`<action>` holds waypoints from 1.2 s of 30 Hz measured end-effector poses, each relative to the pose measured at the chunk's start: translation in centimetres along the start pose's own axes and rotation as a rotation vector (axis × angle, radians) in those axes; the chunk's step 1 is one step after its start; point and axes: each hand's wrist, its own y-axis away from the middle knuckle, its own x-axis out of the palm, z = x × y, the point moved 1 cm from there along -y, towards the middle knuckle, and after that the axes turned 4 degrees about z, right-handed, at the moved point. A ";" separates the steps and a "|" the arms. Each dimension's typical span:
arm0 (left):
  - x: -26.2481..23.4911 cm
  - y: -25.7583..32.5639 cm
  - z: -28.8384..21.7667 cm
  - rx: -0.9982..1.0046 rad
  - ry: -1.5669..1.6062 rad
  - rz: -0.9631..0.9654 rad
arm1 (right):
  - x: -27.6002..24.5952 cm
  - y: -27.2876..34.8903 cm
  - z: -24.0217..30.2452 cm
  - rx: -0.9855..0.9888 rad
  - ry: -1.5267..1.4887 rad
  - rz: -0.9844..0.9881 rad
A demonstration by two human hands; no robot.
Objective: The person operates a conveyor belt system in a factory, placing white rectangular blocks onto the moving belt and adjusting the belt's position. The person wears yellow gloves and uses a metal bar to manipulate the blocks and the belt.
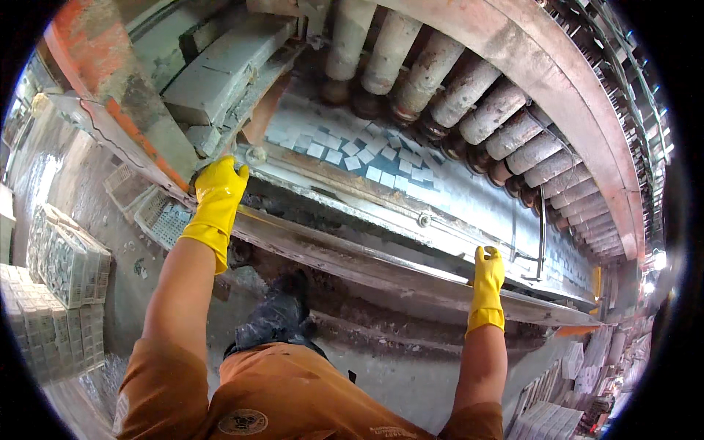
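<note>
From my head view, both yellow-gloved hands sit at the near side beam (367, 268), the long edge bar that lies between them. Its long axis runs from the left hand (218, 187) away and rightward to the right hand (488, 282), and on past it. I see each hand with its fingers curled in; whether either one grips the beam or only rests over it, I cannot tell.

Just beyond the hands I make out a dark gap (330, 213), then a ledge (352, 192) roughly parallel to the beam. Past that, small square tiles (367, 155) lie loosely scattered on the wet bed (469, 192), ahead and right of the left hand, ahead and left of the right. I judge the left hand nearer to their closest end.

For room, I find the left hand hemmed in by the orange post (139, 139) just beside it, with a white plastic crate (165, 220) below and outward. Ahead and right of the right hand stands a bent metal rod (543, 235); between the hands, the space over the beam looks open. Farthest ahead, a row of thick rollers (462, 92) walls off the bed's far side.
</note>
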 end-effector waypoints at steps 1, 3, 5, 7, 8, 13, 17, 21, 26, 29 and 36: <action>0.0 -0.1 0.0 -0.014 0.000 0.016 | 0.0 0.0 0.2 -0.011 -0.005 -0.007; -0.2 -0.3 -0.1 -0.017 0.012 0.042 | -0.1 0.0 0.5 0.010 -0.046 -0.004; -0.3 -0.6 -0.3 -0.019 0.017 0.056 | -0.1 -0.2 0.8 0.076 -0.117 0.020; -0.4 -1.0 -0.5 -0.020 0.014 0.056 | -0.3 -0.7 1.1 0.103 -0.153 0.038; -0.4 -1.1 -0.6 -0.016 0.014 0.051 | -0.3 -1.0 1.3 0.096 -0.157 0.042; -0.7 -1.7 -1.1 -0.009 0.003 0.022 | -0.5 -2.5 1.9 0.034 -0.075 0.041; -1.0 -2.2 -1.5 -0.029 -0.022 0.052 | -0.2 -3.5 1.6 0.109 -0.141 0.069; -1.0 -2.5 -1.7 -0.044 -0.015 0.057 | 0.4 -4.7 1.6 0.057 -0.030 0.021; -0.8 -3.0 -1.6 -0.036 -0.010 0.064 | -0.3 -4.1 2.7 0.105 -0.154 0.073; -0.8 -3.1 -1.6 -0.025 -0.001 0.052 | -0.5 -4.0 3.2 0.108 -0.150 0.070; -1.0 -3.6 -2.1 -0.023 -0.001 0.048 | -0.3 -5.0 3.2 0.079 -0.141 0.064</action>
